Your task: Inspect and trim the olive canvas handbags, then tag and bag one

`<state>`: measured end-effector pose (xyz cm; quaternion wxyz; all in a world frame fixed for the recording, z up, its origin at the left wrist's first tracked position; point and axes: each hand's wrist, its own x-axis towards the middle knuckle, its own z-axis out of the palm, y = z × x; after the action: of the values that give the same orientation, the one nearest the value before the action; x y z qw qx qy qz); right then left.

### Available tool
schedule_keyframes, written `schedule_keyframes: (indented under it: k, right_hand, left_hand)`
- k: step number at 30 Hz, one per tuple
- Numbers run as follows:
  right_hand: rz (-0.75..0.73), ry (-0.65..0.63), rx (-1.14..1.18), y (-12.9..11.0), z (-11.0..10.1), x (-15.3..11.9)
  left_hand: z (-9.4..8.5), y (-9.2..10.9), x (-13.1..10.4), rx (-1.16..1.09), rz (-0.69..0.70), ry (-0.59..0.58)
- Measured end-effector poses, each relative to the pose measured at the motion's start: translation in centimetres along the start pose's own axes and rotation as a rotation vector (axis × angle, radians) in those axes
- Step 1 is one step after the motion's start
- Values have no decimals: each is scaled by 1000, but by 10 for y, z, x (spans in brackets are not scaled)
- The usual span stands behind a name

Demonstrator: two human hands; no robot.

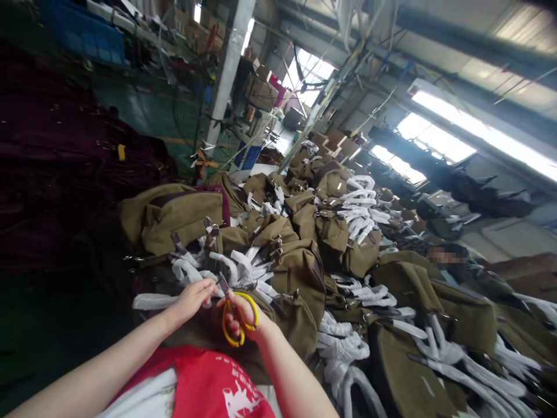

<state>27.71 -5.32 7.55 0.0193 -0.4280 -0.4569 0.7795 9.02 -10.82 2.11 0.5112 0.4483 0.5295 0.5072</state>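
Observation:
Yellow-handled scissors [241, 319] are in my right hand [243, 316], its fingers through and around the handle loops. Their metal blades point up and away from me. Just left of the blades, my left hand [195, 297] has its fingers pinched together; whatever is between them is too small to name. Olive-brown bags [300, 284] with metal clips lie under and beyond both hands. White-wrapped straps [239, 267] spread over the bags right in front of my fingers.
A large pile of dark maroon bags [56, 162] rises at the left. A grey metal post [228, 75] stands behind the olive bags. More white-wrapped straps [348, 360] lie at the right. A blue crate [82, 32] sits at the back left.

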Motion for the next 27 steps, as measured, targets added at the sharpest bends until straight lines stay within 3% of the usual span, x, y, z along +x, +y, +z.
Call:
schedule_keyframes:
  k: [10,16,19,21,25,27]
  right_hand:
    - [-116,36,239,34,7,-21]
    - [-108,-160,360,29,2,-17]
    - [-156,-173,384,22,-2,-26]
    - [-293,-107,356,18,-5,-40]
    - [-578,180,221,25,-17,-83]
    - [-615,346,183,40,-25,-106]
  left_hand:
    - [5,4,9,257,50,-181]
    - [11,19,0,396,139,-256]
    - [8,19,-6,389,151,-279]
    - [1,17,-5,326,134,-226]
    - [-20,17,5,83,77,149]
    - [-27,25,12,26,92,240]
